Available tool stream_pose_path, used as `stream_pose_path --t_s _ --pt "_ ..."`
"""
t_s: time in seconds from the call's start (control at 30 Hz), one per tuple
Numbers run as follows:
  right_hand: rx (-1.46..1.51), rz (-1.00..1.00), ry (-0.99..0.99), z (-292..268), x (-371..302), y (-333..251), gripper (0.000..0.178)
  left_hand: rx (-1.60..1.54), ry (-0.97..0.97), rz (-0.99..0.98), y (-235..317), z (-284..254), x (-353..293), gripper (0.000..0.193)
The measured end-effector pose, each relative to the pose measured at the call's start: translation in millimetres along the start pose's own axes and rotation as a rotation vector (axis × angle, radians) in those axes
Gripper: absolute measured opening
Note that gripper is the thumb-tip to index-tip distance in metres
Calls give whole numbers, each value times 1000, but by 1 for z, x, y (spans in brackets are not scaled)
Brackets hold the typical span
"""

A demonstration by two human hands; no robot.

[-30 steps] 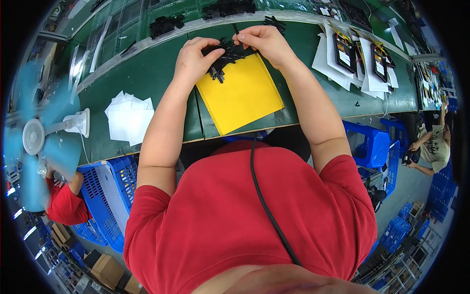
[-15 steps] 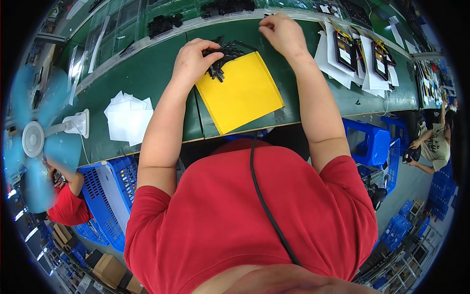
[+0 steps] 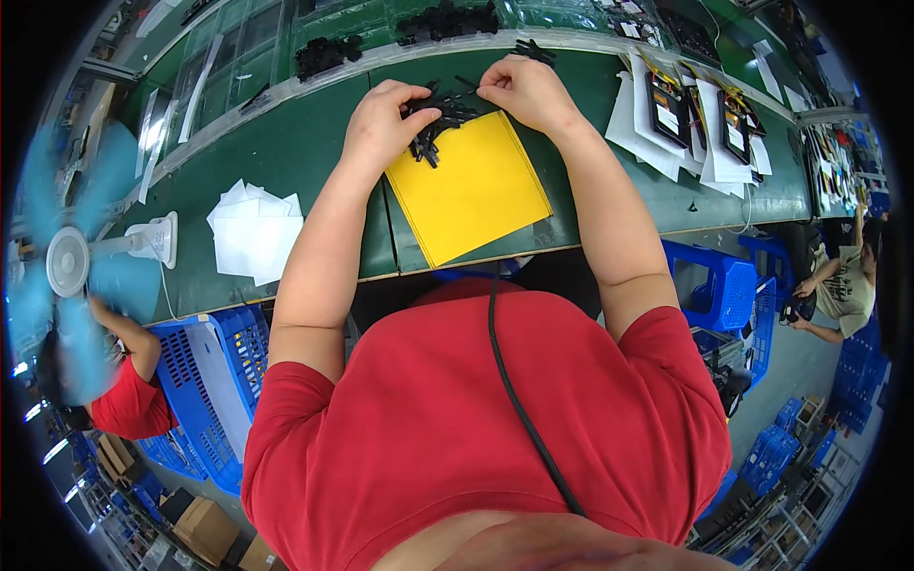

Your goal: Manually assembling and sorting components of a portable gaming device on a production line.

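A loose pile of short black strips (image 3: 428,145) lies over the far left corner of a flat yellow sheet or folder (image 3: 468,195) on the green table. My left hand (image 3: 381,122) rests at the left side of this pile, its fingers curled and its thumb apart from the forefinger; the other fingers are partly hidden. To the right of the pile, my right hand (image 3: 528,92) has thumb and forefinger pinched together, with a thin black strip (image 3: 466,82) at their tips. Just beyond that hand sits a small bunch of black strips (image 3: 536,50).
White paper sheets (image 3: 255,233) lie at the left, near a running fan (image 3: 69,262). Black framed devices (image 3: 666,109) with papers and wires are stacked at the right. Dark heaps (image 3: 328,55) sit beyond the table's ledge. Blue crates (image 3: 205,381) and a blue stool (image 3: 719,285) stand below.
My right hand has come back from the far bunch of strips, moving left and nearer to the pile. My left hand has stayed at the pile.
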State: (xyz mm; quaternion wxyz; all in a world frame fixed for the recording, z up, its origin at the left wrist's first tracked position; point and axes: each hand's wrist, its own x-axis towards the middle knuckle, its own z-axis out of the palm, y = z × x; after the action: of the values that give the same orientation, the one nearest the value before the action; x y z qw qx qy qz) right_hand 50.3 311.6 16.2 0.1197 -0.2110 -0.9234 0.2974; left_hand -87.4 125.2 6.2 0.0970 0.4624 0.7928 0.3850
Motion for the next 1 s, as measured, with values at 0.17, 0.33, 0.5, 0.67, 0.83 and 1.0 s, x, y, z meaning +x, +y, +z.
stream_pose_path --t_s 0.17,0.33,0.5,0.67,0.83,1.0 --pt "37 17 30 -7 0 3 16 124 -45 35 -4 2 -2 32" --pt "-128 40 171 -19 2 22 16 126 -31 54 -3 2 -3 26" --pt "-258 101 321 -21 8 47 17 58 -57 -6 -1 0 -2 19" --pt "-61 -228 125 10 5 19 19 11 -115 -68 -2 -3 -1 19" --pt "-204 -254 53 27 9 4 15 -60 -110 -75 -10 2 2 16" --pt "163 -144 138 19 8 6 14 -227 38 -146 -8 1 2 13"
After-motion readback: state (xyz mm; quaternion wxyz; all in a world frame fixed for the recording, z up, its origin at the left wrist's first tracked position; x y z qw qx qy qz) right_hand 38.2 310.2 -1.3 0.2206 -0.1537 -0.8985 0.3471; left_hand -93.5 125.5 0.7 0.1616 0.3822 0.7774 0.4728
